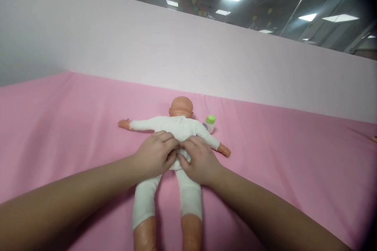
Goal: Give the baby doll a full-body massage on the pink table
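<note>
Baby doll (177, 125) in a white bodysuit, lying on its front on a pink sheet (88, 125), head away from the viewer. The left hand (156, 155) and right hand (203, 160) meet over its lower back, fingers curled, thumbs turned inward, fingertips nearly touching. Whether either hand pinches the fabric or only rests on it, I cannot tell. Good handling here probably means light, even pressure from both sides, with fingertips working the surface and palms kept from bearing down on the soft body. Outward from the hands, the doll's arms spread wide and its legs point toward the viewer. Just beside its right shoulder is a bottle (211, 122) with a green cap, best kept clear of the right forearm.
</note>
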Action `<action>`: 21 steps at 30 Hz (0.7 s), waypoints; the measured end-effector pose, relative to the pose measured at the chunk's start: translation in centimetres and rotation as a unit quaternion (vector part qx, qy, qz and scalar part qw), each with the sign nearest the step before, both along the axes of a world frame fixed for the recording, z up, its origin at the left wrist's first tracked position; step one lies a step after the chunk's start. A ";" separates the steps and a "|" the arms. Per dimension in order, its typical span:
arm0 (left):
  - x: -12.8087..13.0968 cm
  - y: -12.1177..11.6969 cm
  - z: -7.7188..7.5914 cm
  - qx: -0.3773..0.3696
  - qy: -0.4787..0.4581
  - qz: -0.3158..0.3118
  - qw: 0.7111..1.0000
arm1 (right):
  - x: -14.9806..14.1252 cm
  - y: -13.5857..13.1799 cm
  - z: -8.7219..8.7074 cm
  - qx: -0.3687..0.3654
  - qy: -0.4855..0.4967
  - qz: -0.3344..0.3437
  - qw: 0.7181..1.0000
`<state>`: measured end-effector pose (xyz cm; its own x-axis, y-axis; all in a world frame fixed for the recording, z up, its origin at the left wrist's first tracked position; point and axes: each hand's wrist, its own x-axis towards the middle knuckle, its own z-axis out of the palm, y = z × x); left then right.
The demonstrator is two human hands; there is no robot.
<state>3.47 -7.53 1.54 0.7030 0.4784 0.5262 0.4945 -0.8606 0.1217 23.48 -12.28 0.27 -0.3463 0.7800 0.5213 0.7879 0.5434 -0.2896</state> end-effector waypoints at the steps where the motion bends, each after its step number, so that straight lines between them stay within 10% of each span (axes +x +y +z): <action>1: 0.0 0.0 0.0 -0.024 0.007 0.007 1.000 | 0.1 0.1 0.1 -0.019 -0.005 0.003 1.000; 21: 0.1 -0.2 0.3 -0.014 0.024 0.035 0.999 | 0.1 0.2 -0.4 0.013 0.013 0.001 1.000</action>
